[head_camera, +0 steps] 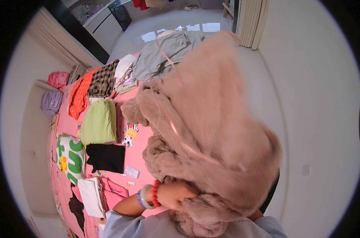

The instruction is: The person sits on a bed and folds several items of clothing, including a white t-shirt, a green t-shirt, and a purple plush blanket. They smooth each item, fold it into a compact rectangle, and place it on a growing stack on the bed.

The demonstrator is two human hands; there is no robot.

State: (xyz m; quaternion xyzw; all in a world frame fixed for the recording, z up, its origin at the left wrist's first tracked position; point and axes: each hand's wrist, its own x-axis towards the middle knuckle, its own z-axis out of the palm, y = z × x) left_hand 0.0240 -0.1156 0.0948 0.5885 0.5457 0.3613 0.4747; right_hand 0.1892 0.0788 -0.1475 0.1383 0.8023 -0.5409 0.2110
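A large dusty-pink-brown plush fur garment or blanket [209,101] is spread out in front of my body, blurred over its upper part. Near its lower edge, my left hand [175,195] has its fingers curled into the pile and holds it. Red beads and a pale bangle circle that wrist. My right hand is hidden behind the plush; only a bit of the right forearm [256,214] shows at the lower right. Thin shiny pinkish strips cross the plush, and I cannot tell what they are.
On the pink patterned bedspread [138,160] lie a folded green cloth [99,123], a folded black garment [106,157], white folded clothing [90,196], an orange garment [80,93], checked fabric [102,78] and grey clothing [162,53]. Two backpacks [51,102] stand left. A wall [322,119] rises right.
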